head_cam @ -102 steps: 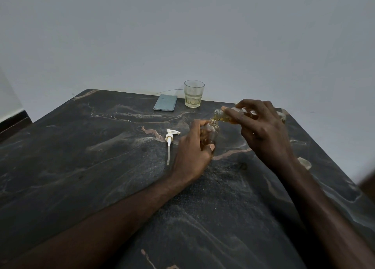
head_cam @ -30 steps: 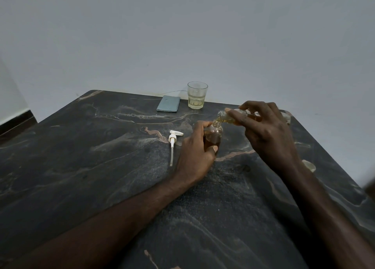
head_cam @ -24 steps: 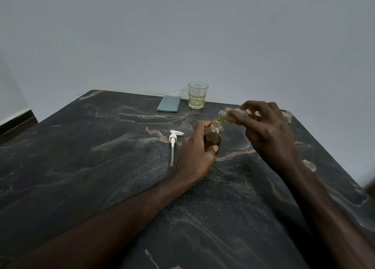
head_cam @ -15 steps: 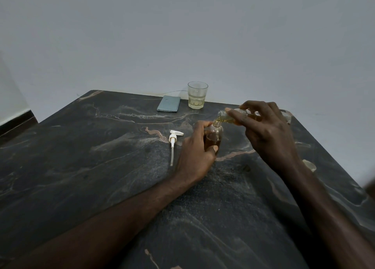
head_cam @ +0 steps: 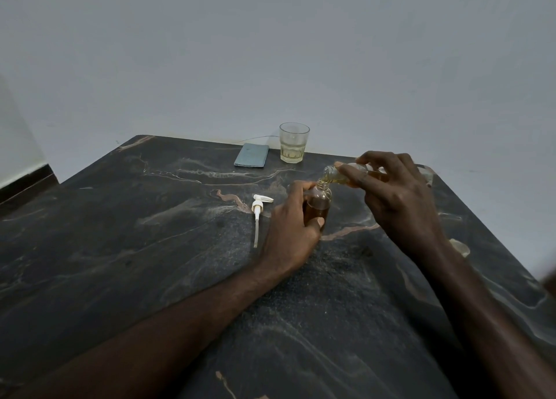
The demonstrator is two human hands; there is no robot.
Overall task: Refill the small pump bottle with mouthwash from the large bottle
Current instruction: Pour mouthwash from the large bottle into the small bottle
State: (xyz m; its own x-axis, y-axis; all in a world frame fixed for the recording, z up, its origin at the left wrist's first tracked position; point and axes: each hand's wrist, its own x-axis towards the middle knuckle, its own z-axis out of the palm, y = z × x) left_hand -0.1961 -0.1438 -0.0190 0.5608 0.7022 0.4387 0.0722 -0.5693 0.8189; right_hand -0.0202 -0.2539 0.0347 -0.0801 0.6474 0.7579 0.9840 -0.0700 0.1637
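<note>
I see hardly any shift: right hand (head_cam: 400, 200) still grips large bottle (head_cam: 337, 174), tipped, mouth at small bottle (head_cam: 319, 206) neck. Left hand (head_cam: 288, 233) wraps small bottle, upright on table (head_cam: 150, 248). Level looks higher; I judge pour continuing. Pump (head_cam: 258, 209) lies beside, unfitted.

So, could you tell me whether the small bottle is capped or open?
Open: the small bottle has a bare neck under the mouth of the large bottle, and its pump head lies on the table.
</note>
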